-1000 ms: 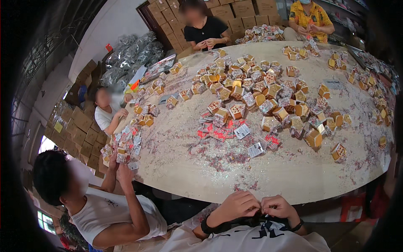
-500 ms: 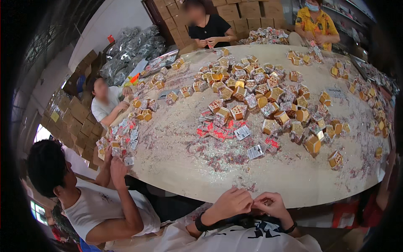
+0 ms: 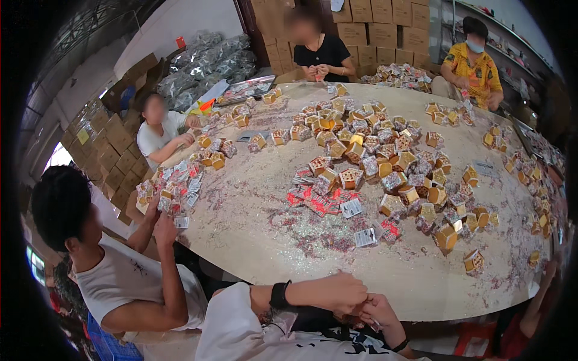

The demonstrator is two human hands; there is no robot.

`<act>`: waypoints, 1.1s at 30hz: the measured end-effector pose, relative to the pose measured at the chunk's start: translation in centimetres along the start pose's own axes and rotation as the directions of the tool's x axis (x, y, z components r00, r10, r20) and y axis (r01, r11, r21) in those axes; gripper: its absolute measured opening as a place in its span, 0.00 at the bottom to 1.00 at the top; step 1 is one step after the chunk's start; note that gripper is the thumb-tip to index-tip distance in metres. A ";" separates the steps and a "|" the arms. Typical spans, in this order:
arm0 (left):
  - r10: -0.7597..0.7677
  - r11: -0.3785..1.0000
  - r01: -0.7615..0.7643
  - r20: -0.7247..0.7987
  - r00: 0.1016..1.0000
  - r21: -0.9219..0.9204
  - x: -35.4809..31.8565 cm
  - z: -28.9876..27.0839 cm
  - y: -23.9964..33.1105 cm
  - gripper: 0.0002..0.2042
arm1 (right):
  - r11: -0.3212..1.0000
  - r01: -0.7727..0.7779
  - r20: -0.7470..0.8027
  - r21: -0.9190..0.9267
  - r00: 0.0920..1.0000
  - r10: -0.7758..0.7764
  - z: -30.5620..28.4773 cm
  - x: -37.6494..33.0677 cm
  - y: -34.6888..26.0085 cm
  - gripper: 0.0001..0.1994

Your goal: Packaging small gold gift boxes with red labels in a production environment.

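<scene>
Looks like a workshop doubling as a storeroom. Centres on one big, curved-edged table (image 3: pixel 250 243), scattered with glitter (image 3: pixel 328 233) and loaded with dozens of similar little house-shaped pieces (image 3: pixel 351 178) and some red-and-white cards (image 3: pixel 313 200). Has several co-workers (image 3: pixel 132 277) spaced around the rim. Stacks cardboard boxes (image 3: pixel 383 36) high along the back and left, with a heap of silvery plastic bags (image 3: pixel 208 72) in between. Shows loaded shelves (image 3: pixel 503 49) at far right and bare metal roof framing (image 3: pixel 90 39) at upper left
</scene>
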State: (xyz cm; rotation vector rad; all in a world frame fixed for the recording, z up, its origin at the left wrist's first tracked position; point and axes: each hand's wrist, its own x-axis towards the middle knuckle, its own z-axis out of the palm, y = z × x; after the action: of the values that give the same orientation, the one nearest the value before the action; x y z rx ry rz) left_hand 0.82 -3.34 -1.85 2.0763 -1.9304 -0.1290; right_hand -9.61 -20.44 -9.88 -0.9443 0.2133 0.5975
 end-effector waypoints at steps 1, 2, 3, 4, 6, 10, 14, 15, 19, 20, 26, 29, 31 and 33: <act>-0.081 0.974 0.105 0.124 0.989 -0.203 0.5 -0.6 -1.0 0.11 | 1.000 -0.001 0.001 0.002 1.000 0.001 -0.2 0.2 0.0 0.03; -0.133 0.896 0.227 0.256 0.957 -0.382 1.0 -1.0 -2.2 0.12 | 1.000 0.009 -0.069 0.006 0.998 -0.009 -0.5 0.7 0.0 0.03; -0.112 0.887 0.247 0.336 0.935 -0.391 0.8 -0.2 -4.5 0.14 | 1.000 0.016 -0.133 0.011 0.991 -0.014 -0.6 0.9 0.0 0.02; -0.193 0.896 0.338 0.435 0.879 -0.287 1.4 -0.7 -6.5 0.15 | 0.999 0.007 -0.116 0.053 0.993 0.000 -0.9 1.3 -0.3 0.02; -0.445 0.843 0.507 0.295 0.846 -0.182 2.1 -3.3 -11.3 0.19 | 0.997 0.021 -0.122 0.074 0.992 -0.012 -1.7 1.2 -0.4 0.02; -0.767 0.515 0.811 -0.271 0.581 0.279 1.8 -6.7 -20.9 0.29 | 0.996 0.048 -0.123 0.069 0.992 -0.039 -2.0 0.6 -0.5 0.02; -0.795 0.573 0.812 -0.164 0.584 0.114 -0.1 -7.4 -25.1 0.28 | 0.982 0.183 -0.119 0.035 0.977 -0.178 -1.5 0.4 -0.8 0.02; -0.797 0.573 0.812 -0.157 0.584 0.109 -0.3 -7.2 -25.3 0.28 | 0.965 0.262 -0.130 -0.012 0.956 -0.261 -1.1 0.1 -0.9 0.02; -0.858 0.462 0.882 -0.295 0.420 -0.089 -0.7 -6.4 -23.3 0.23 | 0.800 0.456 -0.217 -0.391 0.799 -0.561 1.3 -0.5 -3.1 0.03; -0.920 0.388 0.712 -0.287 0.266 -0.586 0.1 -6.6 -21.4 0.21 | 0.756 0.432 -0.230 -0.491 0.773 -0.591 2.0 -1.3 -4.3 0.03; -0.751 -0.559 -0.504 0.144 0.644 -0.658 -1.2 -4.7 -8.5 0.19 | 0.567 0.660 -0.222 -0.492 0.535 -0.815 5.7 -1.1 -7.5 0.05; -0.781 -0.502 -0.435 0.176 0.599 -0.747 -0.9 -4.3 -2.3 0.19 | 0.392 0.724 -0.164 -0.567 0.367 -0.916 8.3 0.4 -8.2 0.05; -0.798 -0.495 -0.466 0.172 0.577 -0.733 -1.0 -3.8 0.2 0.20 | 0.318 0.694 -0.102 -0.646 0.335 -0.937 9.7 0.6 -8.0 0.06; -0.814 -0.481 -0.499 0.155 0.560 -0.721 -1.2 -3.6 1.7 0.22 | 0.225 0.660 -0.025 -0.717 0.297 -0.954 10.3 0.2 -8.1 0.06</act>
State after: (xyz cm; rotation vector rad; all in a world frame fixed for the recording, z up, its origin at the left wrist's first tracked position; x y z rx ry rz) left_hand 0.02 -1.68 1.84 0.5991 0.1295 -0.6571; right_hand -5.71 -15.55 1.67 -1.6418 -0.1186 -0.7410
